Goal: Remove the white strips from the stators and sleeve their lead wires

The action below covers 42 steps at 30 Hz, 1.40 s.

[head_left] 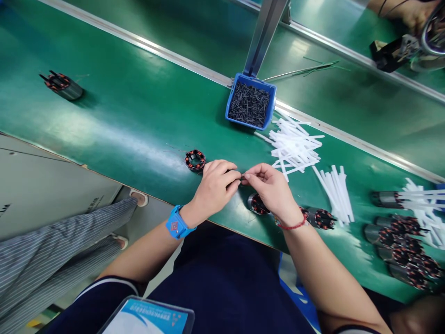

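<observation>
My left hand (217, 184) is closed, fingers curled, its tips meeting those of my right hand. A thin dark piece (243, 176) shows between the fingertips, pinched by my right hand (270, 186); its exact kind is too small to make out. Whatever my left fingers grip is hidden. Just beyond my left knuckles stands a motor stator (195, 160) with copper windings, partly covered by the hand. Another stator (256, 204) lies under my right hand, and a third stator (321, 218) lies beyond my right wrist.
A blue bin (228, 111) full of short black tubes stands by a metal post (260, 39). White strips (295, 144) lie in piles to its right. Several stators (399, 250) cluster at right; one stator (67, 87) lies far left. Another person's hand (415, 16) is at top right.
</observation>
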Tool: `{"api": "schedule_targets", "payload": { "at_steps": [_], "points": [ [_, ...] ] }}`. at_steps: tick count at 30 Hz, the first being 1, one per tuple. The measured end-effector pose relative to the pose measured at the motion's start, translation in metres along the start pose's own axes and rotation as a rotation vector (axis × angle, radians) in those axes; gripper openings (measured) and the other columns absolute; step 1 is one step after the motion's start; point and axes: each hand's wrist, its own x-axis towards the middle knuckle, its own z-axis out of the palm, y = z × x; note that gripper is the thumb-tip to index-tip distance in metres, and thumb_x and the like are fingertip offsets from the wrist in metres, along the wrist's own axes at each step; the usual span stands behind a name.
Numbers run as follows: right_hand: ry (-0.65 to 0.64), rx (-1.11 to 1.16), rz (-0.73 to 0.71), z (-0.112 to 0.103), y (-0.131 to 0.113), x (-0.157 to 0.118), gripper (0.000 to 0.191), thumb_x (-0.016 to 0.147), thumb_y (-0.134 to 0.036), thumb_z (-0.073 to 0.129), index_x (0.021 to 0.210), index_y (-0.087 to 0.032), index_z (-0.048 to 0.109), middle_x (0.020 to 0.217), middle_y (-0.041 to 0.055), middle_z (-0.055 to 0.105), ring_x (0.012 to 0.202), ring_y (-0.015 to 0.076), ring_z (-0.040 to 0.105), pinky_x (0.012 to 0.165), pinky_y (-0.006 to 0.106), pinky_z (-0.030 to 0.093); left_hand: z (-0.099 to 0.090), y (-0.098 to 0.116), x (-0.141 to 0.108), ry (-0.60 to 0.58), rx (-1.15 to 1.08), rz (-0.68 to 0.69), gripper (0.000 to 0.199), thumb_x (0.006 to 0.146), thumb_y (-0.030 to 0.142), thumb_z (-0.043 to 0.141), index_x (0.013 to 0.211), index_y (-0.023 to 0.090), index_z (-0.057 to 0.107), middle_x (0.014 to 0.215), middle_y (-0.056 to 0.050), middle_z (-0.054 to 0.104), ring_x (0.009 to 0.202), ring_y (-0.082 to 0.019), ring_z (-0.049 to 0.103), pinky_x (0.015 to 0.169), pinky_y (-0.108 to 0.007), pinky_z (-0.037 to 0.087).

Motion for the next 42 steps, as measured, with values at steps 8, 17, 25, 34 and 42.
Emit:
{"api": "schedule_targets", "payload": {
  "at_steps": [8,17,25,34,42],
  "points": [
    [-0.035,-0.235,-0.061,-0.001,0.002,-0.001,0.011,0.081,-0.028,0.058,0.085,-0.019,0.062,0.077,0.0006,0.066,0.070,0.0146,0.062,0.067,0.028,0.047,-0.008,-0.002,-0.004,-0.017,-0.034,0.073,0.019,0.082,0.016,0.050,0.099,0.016,0.058,0.110,-0.009,0.061,0.109,-0.023,0.050,0.094,-0.040,0.037],
    [0.042,-0.558,-0.235,0.008,-0.008,-0.008,0.007,0.083,-0.021,0.055,0.083,-0.020,0.062,0.079,-0.0003,0.068,0.070,0.0141,0.062,0.068,0.026,0.045,-0.005,-0.001,-0.003,-0.003,-0.032,0.065,0.015,0.081,0.013,0.050,0.093,0.016,0.058,0.101,-0.006,0.064,0.100,-0.022,0.052,0.088,-0.037,0.037],
    [0.105,-0.646,-0.294,0.008,-0.008,-0.010,0.009,0.083,-0.020,0.054,0.086,-0.021,0.063,0.082,0.0015,0.070,0.074,0.0164,0.065,0.068,0.027,0.046,-0.004,-0.001,-0.003,0.009,-0.040,0.066,0.014,0.082,0.013,0.050,0.094,0.016,0.058,0.101,-0.006,0.064,0.100,-0.021,0.052,0.088,-0.037,0.037],
    [0.161,-1.100,-0.462,0.022,-0.002,-0.006,0.016,0.086,-0.016,0.044,0.079,-0.017,0.059,0.073,0.0060,0.064,0.069,0.0195,0.059,0.063,0.030,0.041,-0.004,-0.004,-0.003,-0.019,-0.036,0.084,0.017,0.082,0.013,0.049,0.097,0.014,0.057,0.101,-0.007,0.064,0.099,-0.022,0.052,0.088,-0.037,0.039],
    [-0.147,-0.513,-0.117,-0.002,-0.011,0.003,0.022,0.088,-0.033,0.050,0.098,-0.021,0.064,0.089,0.0021,0.070,0.077,0.0157,0.063,0.073,0.028,0.046,-0.021,-0.001,-0.013,-0.111,0.233,0.116,0.053,0.085,0.023,0.054,0.133,0.007,0.040,0.135,-0.018,0.048,0.125,-0.031,0.040,0.106,-0.049,0.025]
  ]
}}
